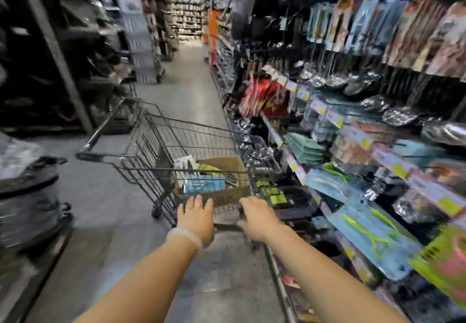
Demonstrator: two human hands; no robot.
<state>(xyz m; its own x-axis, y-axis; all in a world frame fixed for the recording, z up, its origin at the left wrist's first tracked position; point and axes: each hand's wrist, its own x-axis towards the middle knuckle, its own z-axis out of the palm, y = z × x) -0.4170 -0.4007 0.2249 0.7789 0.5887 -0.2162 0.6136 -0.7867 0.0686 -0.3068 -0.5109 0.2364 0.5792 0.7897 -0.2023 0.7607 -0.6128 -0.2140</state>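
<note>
A dark wire shopping cart stands in a store aisle, its push handle at the far left end. Inside sits a cardboard box with blue packets and yellow-green items. My left hand, with a pale bracelet at the wrist, lies on the cart's near rim with its fingers stretched forward over the mesh. My right hand grips the same rim a little to the right, fingers curled over the edge. The whole frame is motion-blurred.
Shelves of hanging kitchen utensils and packaged goods run close along the right, touching the cart's side. Dark shelving with pots lines the left, with stacked cookware at the near left. The grey floor runs ahead down the aisle.
</note>
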